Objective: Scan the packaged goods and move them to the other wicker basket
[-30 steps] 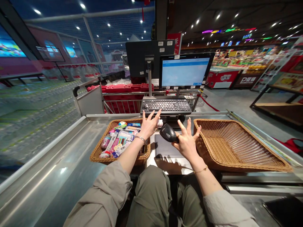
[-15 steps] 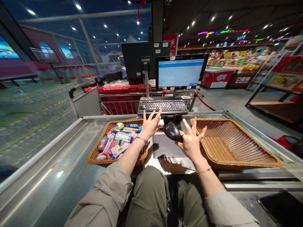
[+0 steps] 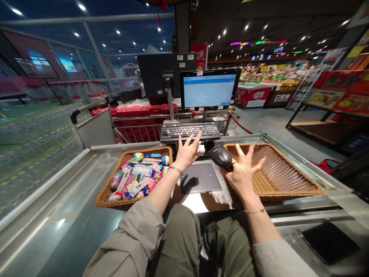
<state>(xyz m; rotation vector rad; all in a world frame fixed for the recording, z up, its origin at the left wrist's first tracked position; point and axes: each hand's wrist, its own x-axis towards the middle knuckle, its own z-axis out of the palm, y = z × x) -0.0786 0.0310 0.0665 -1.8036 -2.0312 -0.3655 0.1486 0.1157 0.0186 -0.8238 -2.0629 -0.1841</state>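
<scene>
Risks first:
- Your right hand [image 3: 242,175] has the scanner [image 3: 220,156] wedged only at the thumb and forefinger, with the other fingers fanned wide. That is a thin hold on a top-heavy tool. A flick of the wrist could drop it onto the grey pad [image 3: 200,177] or the steel desk [image 3: 72,219].
- Your left hand [image 3: 186,153] is also splayed. Only thumb and forefinger look closed on the small white item [image 3: 201,149], which is raised just in front of the keyboard [image 3: 190,131]. I can't tell how firm that pinch is. If it slips, the item could roll under the keyboard shelf, where it is hard to see.
- The scanner head and the white item are near each other but apart. I can't tell which way the scanner window faces, so a misread looks possible.
- That left forearm crosses the near corner of the left basket [image 3: 107,200]. A drag backwards could catch the rim.

Containers:
- The left basket is wicker and packed with small packets and tubes [image 3: 135,179]. They are loosely heaped, with some lying against the wall.
- The right basket [image 3: 276,169] is also wicker, set just right of the pad, and only its weave shows. Your right hand is over its near-left corner.
</scene>
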